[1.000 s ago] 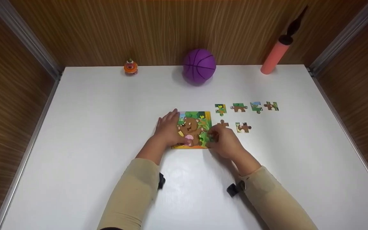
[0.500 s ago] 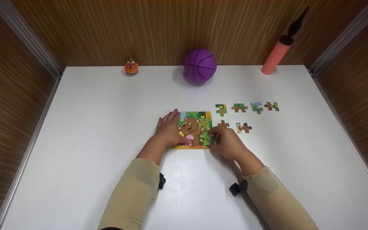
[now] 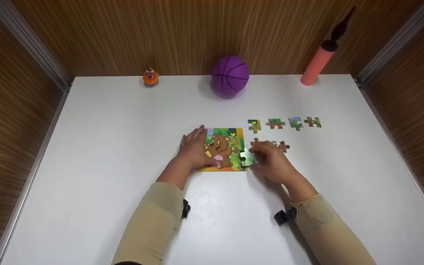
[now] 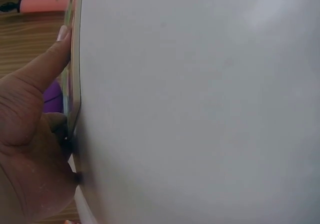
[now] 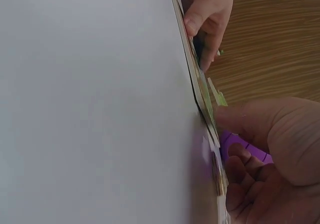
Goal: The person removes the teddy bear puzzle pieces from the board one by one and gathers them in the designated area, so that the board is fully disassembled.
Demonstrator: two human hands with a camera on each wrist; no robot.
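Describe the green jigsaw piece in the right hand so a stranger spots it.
On the white table, find the square, colourful bear puzzle. At its right side, look for the glossy green jigsaw piece. Unlike the loose printed pieces beyond, it is pinched in the bare right hand.

From the head, looks forward and down from well above the white table (image 3: 212,221), taking in both sleeves (image 3: 149,224) and the wood-grain back panel (image 3: 182,36). From the left wrist, looks low and close along it, turned sideways, with the bear jigsaw puzzle (image 3: 220,145) edge-on. From the right wrist, looks equally low, turned the opposite way, catching the left hand (image 3: 193,149) too. Includes the purple basketball (image 3: 230,75) in all three views; repeats the coral hand pump (image 3: 317,66) in head and left wrist.
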